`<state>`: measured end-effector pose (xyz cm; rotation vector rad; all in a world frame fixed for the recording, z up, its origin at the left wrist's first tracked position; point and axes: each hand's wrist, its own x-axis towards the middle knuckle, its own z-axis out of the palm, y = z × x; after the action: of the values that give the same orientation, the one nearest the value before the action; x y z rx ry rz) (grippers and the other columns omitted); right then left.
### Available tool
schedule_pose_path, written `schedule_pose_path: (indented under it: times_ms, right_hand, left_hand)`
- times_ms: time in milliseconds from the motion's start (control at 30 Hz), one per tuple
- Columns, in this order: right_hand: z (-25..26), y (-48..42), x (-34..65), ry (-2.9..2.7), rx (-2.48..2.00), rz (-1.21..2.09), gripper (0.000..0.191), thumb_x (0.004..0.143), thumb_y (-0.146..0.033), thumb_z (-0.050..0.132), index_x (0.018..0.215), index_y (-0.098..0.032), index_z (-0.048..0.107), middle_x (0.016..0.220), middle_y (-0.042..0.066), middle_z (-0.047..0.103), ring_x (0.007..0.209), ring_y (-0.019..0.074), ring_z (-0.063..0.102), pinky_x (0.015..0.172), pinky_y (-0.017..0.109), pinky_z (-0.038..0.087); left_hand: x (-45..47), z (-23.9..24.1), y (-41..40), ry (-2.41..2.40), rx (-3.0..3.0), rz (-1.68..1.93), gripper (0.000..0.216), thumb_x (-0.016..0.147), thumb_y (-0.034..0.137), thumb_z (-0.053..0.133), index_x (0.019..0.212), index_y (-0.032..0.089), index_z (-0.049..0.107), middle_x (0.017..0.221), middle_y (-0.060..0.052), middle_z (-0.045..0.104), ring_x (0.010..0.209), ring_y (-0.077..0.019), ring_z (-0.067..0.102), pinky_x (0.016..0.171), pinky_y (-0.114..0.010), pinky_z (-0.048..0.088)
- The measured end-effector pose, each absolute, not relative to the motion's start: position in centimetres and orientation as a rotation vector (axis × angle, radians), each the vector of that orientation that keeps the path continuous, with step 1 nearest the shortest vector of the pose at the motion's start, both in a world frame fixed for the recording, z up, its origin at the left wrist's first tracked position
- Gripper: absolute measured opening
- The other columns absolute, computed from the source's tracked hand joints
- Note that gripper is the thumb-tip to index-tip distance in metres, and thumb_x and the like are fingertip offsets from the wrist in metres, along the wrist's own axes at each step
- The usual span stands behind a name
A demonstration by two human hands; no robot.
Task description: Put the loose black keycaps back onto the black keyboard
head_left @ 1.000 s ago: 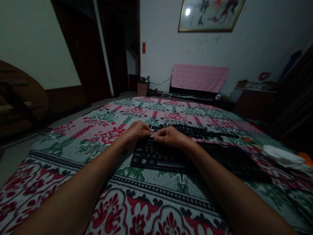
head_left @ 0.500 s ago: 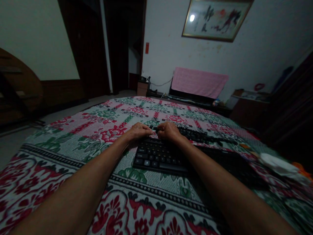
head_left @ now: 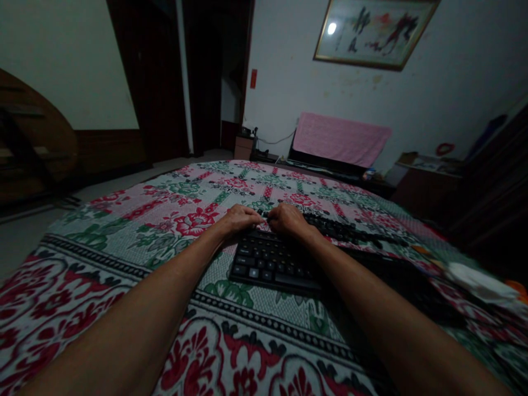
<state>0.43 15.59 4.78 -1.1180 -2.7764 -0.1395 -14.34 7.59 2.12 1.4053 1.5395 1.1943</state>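
A black keyboard (head_left: pixel 272 270) lies on the patterned bedcover, its right part covered by my right forearm. Past its far edge stretches a line of small loose black pieces that look like keycaps (head_left: pixel 342 228). My left hand (head_left: pixel 243 218) is just beyond the keyboard's far left corner, fingers pressed together and pointing right. Close beside it, my right hand (head_left: pixel 287 218) is curled, its fingertips turned toward the left ones. A few dark pieces show between and behind the fingertips. Whatever either hand pinches is too small and dark to make out.
The bedcover (head_left: pixel 193 220) spreads all around. At the right lie a white crumpled cloth or bag (head_left: pixel 478 281) and an orange thing (head_left: pixel 516 291). Beyond the bed, a pink towel (head_left: pixel 342 139) hangs over a dark flat object near the wall.
The whole view has shifted slightly, so things sit a little further right. Both hands stay close together at the keyboard's far edge; the fingers have barely moved.
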Motion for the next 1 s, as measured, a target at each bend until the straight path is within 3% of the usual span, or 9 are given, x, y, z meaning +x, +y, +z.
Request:
schedule_pose_path:
  times_ms: [233,400,533,700,767,1000]
  right_hand:
    - [5.4,15.2,-0.3,-2.796,-1.228,-0.094,0.022,0.064,-0.020,0.052,0.079,-0.017,0.068,0.079,0.011,0.066,0.076,0.0198,0.058,0.066,0.025,0.040]
    - [5.8,15.2,0.8,-2.743,-1.097,0.089,0.020,0.064,-0.021,0.050,0.073,-0.016,0.068,0.065,0.005,0.064,0.059,0.0130,0.054,0.054,0.020,0.035]
    - [6.5,14.2,2.9,-2.637,-0.965,0.399,0.020,0.067,-0.025,0.050,0.070,-0.012,0.064,0.058,0.000,0.057,0.051,0.0080,0.046,0.049,0.018,0.031]
    - [6.7,12.0,5.4,-2.533,-0.837,1.102,0.021,0.068,-0.029,0.052,0.078,-0.012,0.059,0.062,-0.001,0.054,0.051,0.0061,0.044,0.047,0.017,0.032]
    - [6.5,11.4,6.0,-2.458,-0.800,1.290,0.021,0.067,-0.028,0.054,0.081,-0.012,0.058,0.065,-0.001,0.054,0.052,0.0057,0.045,0.048,0.016,0.034]
    - [5.8,11.1,6.8,-2.275,-0.841,1.380,0.025,0.068,-0.028,0.057,0.087,-0.013,0.059,0.065,-0.001,0.055,0.053,0.0049,0.045,0.050,0.016,0.037]
  left_hand:
    - [-14.7,2.1,7.6,1.595,1.458,1.178,0.032,0.059,0.038,0.058,0.074,0.011,0.064,0.057,0.000,0.055,0.051,-0.0090,0.046,0.047,-0.021,0.033]
    - [-14.4,2.1,7.4,1.557,1.448,1.193,0.030,0.059,0.038,0.058,0.072,0.011,0.064,0.054,0.001,0.053,0.047,-0.0078,0.044,0.046,-0.021,0.032]
    - [-14.2,1.9,7.1,1.558,1.442,1.213,0.030,0.059,0.038,0.059,0.071,0.011,0.064,0.053,0.001,0.052,0.047,-0.0076,0.043,0.045,-0.021,0.031]
    - [-14.3,3.5,6.7,1.455,1.491,1.114,0.031,0.061,0.037,0.058,0.078,0.012,0.064,0.056,0.000,0.056,0.048,-0.0092,0.046,0.047,-0.021,0.033]
    - [-14.3,4.9,6.6,1.426,1.649,0.988,0.025,0.056,0.032,0.063,0.071,0.012,0.066,0.059,-0.001,0.059,0.054,-0.0098,0.049,0.052,-0.021,0.035]
    - [-11.8,7.8,5.4,1.390,1.707,0.607,0.024,0.057,0.037,0.062,0.065,0.015,0.066,0.050,0.003,0.051,0.048,-0.0069,0.040,0.046,-0.019,0.029]
